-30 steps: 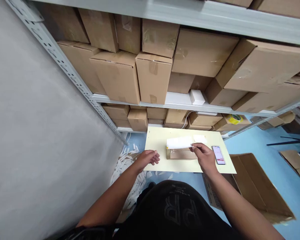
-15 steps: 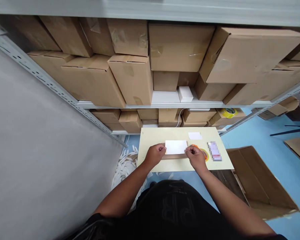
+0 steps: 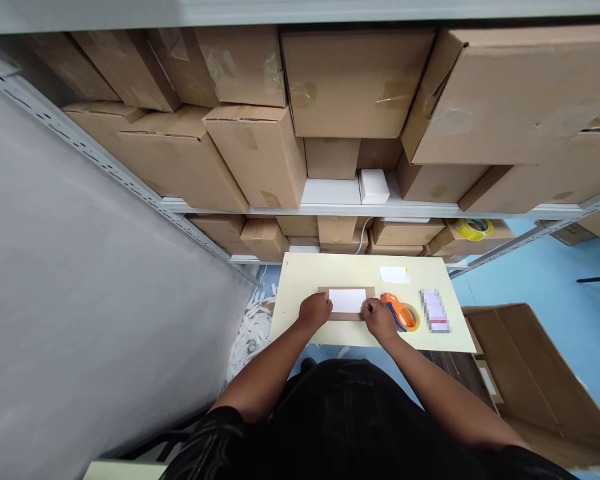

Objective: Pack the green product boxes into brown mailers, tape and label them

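Note:
A white paper label [image 3: 347, 301] lies over the top of a small flat cardboard box [image 3: 347, 317] on the pale yellow table [image 3: 300, 268]. My left hand [image 3: 315, 311] is closed at the label's left edge, its fingertips mostly hidden. At the lower right corner of the label, my right hand [image 3: 379, 319] pinches with thumb and finger. Just right of that hand is an orange tape dispenser [image 3: 393, 303] with a yellow-edged tape roll [image 3: 411, 317]. Another white label sheet [image 3: 395, 275] lies farther back.
A pixelated flat item [image 3: 435, 311] lies on the table's right side. Shelves of cardboard boxes [image 3: 360, 87] rise behind, with a yellow tape roll [image 3: 474, 229] on a lower box. A large open carton [image 3: 535, 373] stands right; white paper strips [image 3: 253, 327] litter the floor at left.
The white label has come down from between my hands onto the cardboard box. My right hand has moved slightly left and down, uncovering the orange tape dispenser. The view has shifted a little.

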The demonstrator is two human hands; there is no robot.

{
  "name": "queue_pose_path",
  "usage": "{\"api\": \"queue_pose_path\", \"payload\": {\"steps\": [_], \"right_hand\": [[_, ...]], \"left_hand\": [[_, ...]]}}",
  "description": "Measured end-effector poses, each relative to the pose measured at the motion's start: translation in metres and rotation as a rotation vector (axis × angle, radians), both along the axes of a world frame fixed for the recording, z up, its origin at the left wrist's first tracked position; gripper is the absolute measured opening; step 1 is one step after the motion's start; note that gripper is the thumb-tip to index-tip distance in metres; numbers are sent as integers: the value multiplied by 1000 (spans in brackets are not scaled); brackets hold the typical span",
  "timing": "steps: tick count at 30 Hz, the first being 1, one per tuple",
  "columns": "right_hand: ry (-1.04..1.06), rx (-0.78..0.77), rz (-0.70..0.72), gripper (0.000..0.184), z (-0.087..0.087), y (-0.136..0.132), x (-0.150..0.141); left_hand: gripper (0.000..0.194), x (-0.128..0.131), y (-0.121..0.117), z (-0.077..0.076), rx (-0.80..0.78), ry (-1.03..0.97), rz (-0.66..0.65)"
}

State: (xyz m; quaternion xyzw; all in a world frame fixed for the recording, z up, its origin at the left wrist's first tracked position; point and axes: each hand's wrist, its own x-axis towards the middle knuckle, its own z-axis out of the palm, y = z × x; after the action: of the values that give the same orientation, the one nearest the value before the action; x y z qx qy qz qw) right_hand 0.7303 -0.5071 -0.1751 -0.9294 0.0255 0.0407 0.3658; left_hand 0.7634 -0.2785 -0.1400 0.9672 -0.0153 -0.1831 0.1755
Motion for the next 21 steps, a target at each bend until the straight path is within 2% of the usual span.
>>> {"api": "queue_pose_path", "payload": {"steps": [6, 10, 16, 21], "right_hand": [[-5, -218, 110, 15, -5, 4, 7], [17, -287, 124, 14, -2, 5, 8], [41, -239, 40, 15, -4, -14, 4], [57, -55, -152, 23, -15, -33, -4]], "left_hand": [[31, 7, -5, -7, 81, -17, -46], [30, 10, -4, -4, 97, 22, -55], [24, 6, 17, -1, -6, 63, 50], [17, -2, 37, -12, -181, -12, 192]]}}
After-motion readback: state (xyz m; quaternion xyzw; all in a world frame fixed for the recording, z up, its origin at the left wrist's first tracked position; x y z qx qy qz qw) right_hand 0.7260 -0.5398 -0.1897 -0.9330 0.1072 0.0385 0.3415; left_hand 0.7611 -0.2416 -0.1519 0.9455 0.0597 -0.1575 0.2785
